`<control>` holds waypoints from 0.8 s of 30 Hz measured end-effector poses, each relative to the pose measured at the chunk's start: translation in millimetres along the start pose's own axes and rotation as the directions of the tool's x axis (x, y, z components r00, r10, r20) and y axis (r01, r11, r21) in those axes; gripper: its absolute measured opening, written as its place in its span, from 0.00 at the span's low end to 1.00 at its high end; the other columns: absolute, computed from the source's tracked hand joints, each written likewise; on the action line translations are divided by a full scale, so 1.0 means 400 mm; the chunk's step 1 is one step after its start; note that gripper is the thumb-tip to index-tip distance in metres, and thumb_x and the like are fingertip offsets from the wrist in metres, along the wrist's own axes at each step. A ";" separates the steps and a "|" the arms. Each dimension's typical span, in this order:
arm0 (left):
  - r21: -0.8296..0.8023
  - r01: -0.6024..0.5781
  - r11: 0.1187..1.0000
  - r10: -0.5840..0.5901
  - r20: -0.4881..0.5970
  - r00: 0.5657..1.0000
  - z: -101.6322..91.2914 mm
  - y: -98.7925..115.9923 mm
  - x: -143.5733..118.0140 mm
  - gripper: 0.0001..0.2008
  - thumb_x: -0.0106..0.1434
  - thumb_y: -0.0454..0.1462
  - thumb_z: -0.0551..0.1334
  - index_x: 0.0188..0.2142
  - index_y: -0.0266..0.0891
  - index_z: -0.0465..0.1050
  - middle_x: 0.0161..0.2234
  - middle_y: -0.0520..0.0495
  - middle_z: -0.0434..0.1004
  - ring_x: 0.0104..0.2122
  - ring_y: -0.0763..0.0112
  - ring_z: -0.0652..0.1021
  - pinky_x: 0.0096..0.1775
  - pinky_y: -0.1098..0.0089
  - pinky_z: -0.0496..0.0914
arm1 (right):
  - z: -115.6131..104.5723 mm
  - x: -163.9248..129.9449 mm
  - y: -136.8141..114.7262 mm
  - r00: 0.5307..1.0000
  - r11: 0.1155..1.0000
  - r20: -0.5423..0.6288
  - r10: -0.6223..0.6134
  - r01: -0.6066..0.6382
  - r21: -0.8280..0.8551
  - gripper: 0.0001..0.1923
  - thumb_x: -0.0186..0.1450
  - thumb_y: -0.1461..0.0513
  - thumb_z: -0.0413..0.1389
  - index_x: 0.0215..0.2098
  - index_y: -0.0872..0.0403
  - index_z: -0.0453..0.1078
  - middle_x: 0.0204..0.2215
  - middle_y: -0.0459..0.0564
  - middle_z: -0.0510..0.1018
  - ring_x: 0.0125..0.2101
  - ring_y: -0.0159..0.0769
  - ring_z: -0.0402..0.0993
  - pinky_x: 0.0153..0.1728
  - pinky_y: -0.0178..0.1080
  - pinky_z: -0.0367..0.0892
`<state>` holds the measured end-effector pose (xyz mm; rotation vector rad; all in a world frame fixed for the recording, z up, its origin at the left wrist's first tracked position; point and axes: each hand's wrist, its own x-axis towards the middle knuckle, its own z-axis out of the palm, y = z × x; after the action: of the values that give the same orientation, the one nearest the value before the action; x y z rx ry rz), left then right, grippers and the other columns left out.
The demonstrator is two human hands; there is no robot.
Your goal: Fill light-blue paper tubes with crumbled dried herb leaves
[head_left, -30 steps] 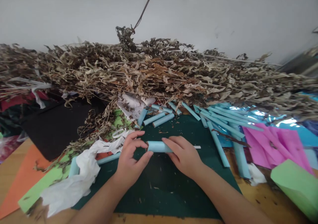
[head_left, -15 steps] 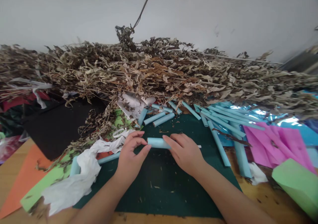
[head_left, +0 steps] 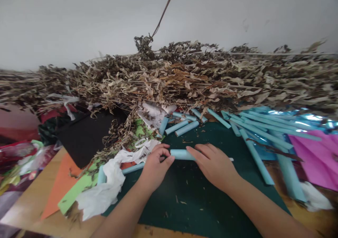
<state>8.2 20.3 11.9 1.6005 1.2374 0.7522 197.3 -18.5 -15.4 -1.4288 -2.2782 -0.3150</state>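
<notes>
A light-blue paper tube (head_left: pixel 182 155) lies crosswise over the dark green sheet (head_left: pixel 182 202), between my two hands. My left hand (head_left: pixel 156 164) pinches its left end, thumb and fingertips closed there. My right hand (head_left: pixel 214 164) is closed over the tube's right part, thumb on the near side, and hides that stretch. A thin white tip (head_left: pixel 231 159) sticks out beyond my right hand; what it belongs to is hidden. Just behind the hands, short blue paper tubes (head_left: pixel 187 128) lie in a loose group.
A long heap of dried leafy stalks (head_left: pixel 169 79) spans the back. Longer blue tubes (head_left: pixel 257 157) lie at right beside pink paper (head_left: pixel 314 157). Crumpled white tissue (head_left: pixel 102 192), green paper (head_left: pixel 76 190), orange paper (head_left: pixel 59 185) and a black sheet (head_left: pixel 87 139) are at left.
My view has turned slightly left, so everything sits further right in the picture. Both hands stay on the blue paper tube, with hardly any change in their grip.
</notes>
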 end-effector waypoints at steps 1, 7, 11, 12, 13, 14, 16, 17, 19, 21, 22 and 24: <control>0.018 -0.004 1.000 0.004 -0.004 1.000 0.000 0.000 0.000 0.05 0.51 0.35 0.56 0.22 0.37 0.60 0.42 0.45 0.61 0.40 0.67 0.66 0.38 0.67 0.62 | 0.001 0.000 0.001 1.000 1.000 -0.002 -0.002 0.002 -0.001 0.18 0.59 0.69 0.43 0.48 0.55 0.60 0.35 0.55 0.68 0.32 0.40 0.60 0.31 0.41 0.60; 0.030 -0.037 0.999 0.038 -0.063 0.997 0.001 -0.003 -0.005 0.04 0.50 0.35 0.57 0.23 0.37 0.62 0.43 0.45 0.60 0.41 0.65 0.65 0.38 0.67 0.62 | 0.000 0.002 0.002 1.000 1.000 -0.006 -0.018 0.018 -0.006 0.17 0.59 0.69 0.43 0.47 0.56 0.61 0.35 0.55 0.68 0.31 0.41 0.61 0.30 0.42 0.60; -0.026 -0.043 0.999 0.042 -0.042 0.998 0.002 -0.003 -0.005 0.04 0.50 0.35 0.57 0.22 0.37 0.61 0.42 0.45 0.61 0.40 0.67 0.66 0.37 0.69 0.63 | -0.005 0.003 0.001 1.000 1.000 0.004 -0.019 0.019 -0.007 0.17 0.60 0.68 0.43 0.47 0.55 0.60 0.35 0.55 0.68 0.31 0.41 0.61 0.29 0.41 0.61; -0.031 -0.046 0.998 0.045 -0.036 0.998 0.002 -0.003 -0.004 0.04 0.50 0.34 0.57 0.22 0.37 0.61 0.42 0.45 0.61 0.40 0.67 0.66 0.37 0.69 0.63 | -0.005 0.003 0.001 1.000 1.000 0.006 -0.018 0.019 -0.007 0.17 0.60 0.68 0.43 0.47 0.55 0.60 0.35 0.54 0.68 0.31 0.41 0.61 0.29 0.41 0.61; -0.029 -0.049 0.998 0.049 -0.033 0.998 0.002 -0.002 -0.003 0.05 0.50 0.34 0.57 0.22 0.37 0.61 0.41 0.45 0.61 0.40 0.68 0.66 0.37 0.69 0.63 | -0.005 0.003 0.001 1.000 1.000 0.008 -0.017 0.017 -0.008 0.17 0.60 0.68 0.43 0.47 0.55 0.60 0.35 0.54 0.68 0.31 0.41 0.61 0.29 0.41 0.61; -0.022 -0.050 0.998 0.050 -0.033 0.998 0.002 -0.002 -0.002 0.05 0.50 0.34 0.57 0.21 0.37 0.60 0.41 0.46 0.61 0.39 0.68 0.66 0.37 0.69 0.63 | -0.004 0.002 0.001 1.000 1.000 0.010 -0.016 0.016 -0.008 0.17 0.60 0.68 0.44 0.47 0.55 0.60 0.35 0.54 0.68 0.31 0.41 0.61 0.30 0.41 0.61; 0.001 -0.045 0.999 0.045 -0.028 0.999 0.001 -0.001 0.000 0.05 0.50 0.34 0.57 0.21 0.37 0.60 0.41 0.46 0.61 0.39 0.68 0.66 0.37 0.69 0.63 | -0.002 0.001 0.001 1.000 1.000 0.014 -0.015 0.015 -0.007 0.18 0.59 0.69 0.44 0.47 0.55 0.60 0.35 0.54 0.69 0.32 0.41 0.61 0.30 0.42 0.61; 0.009 -0.040 0.999 0.040 -0.021 0.999 0.000 -0.001 0.001 0.05 0.50 0.34 0.57 0.21 0.37 0.60 0.40 0.46 0.61 0.38 0.68 0.66 0.36 0.69 0.63 | -0.002 0.000 0.001 1.000 1.000 0.018 -0.014 0.014 -0.005 0.18 0.59 0.69 0.44 0.48 0.55 0.60 0.35 0.54 0.69 0.31 0.41 0.61 0.30 0.42 0.61; 0.019 -0.035 0.999 0.035 -0.002 0.999 -0.001 -0.002 0.003 0.06 0.50 0.35 0.57 0.21 0.36 0.60 0.40 0.46 0.61 0.37 0.69 0.67 0.36 0.69 0.63 | -0.001 0.000 0.001 1.000 1.000 0.028 -0.009 0.009 0.006 0.18 0.59 0.69 0.44 0.48 0.55 0.59 0.35 0.54 0.68 0.31 0.41 0.61 0.31 0.43 0.61; 0.021 -0.047 0.999 0.047 0.001 0.999 -0.002 -0.005 0.004 0.05 0.50 0.35 0.57 0.21 0.36 0.61 0.40 0.45 0.62 0.38 0.68 0.67 0.36 0.68 0.63 | -0.001 0.001 0.001 0.999 0.999 0.037 0.011 -0.012 0.030 0.18 0.59 0.68 0.44 0.48 0.55 0.59 0.35 0.54 0.69 0.31 0.41 0.61 0.31 0.43 0.62; 0.014 -0.062 0.998 0.062 -0.007 0.998 -0.003 -0.006 0.004 0.05 0.50 0.35 0.57 0.22 0.37 0.62 0.40 0.45 0.62 0.38 0.68 0.67 0.37 0.68 0.63 | -0.001 0.002 0.002 0.999 0.998 0.042 0.026 -0.028 0.050 0.18 0.59 0.68 0.44 0.48 0.55 0.59 0.36 0.54 0.69 0.31 0.41 0.62 0.31 0.44 0.62; -0.031 -0.109 0.994 0.108 -0.030 0.994 -0.004 -0.009 0.004 0.04 0.50 0.35 0.58 0.24 0.37 0.62 0.40 0.45 0.62 0.40 0.67 0.67 0.37 0.68 0.63 | -0.001 0.003 0.005 0.996 0.988 0.055 0.067 -0.074 0.139 0.17 0.59 0.68 0.44 0.47 0.55 0.60 0.37 0.55 0.68 0.33 0.41 0.63 0.32 0.44 0.63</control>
<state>6.0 22.5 9.2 1.6454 1.1598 0.8618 198.7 -16.9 -14.6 -1.4559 -2.2341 -0.0958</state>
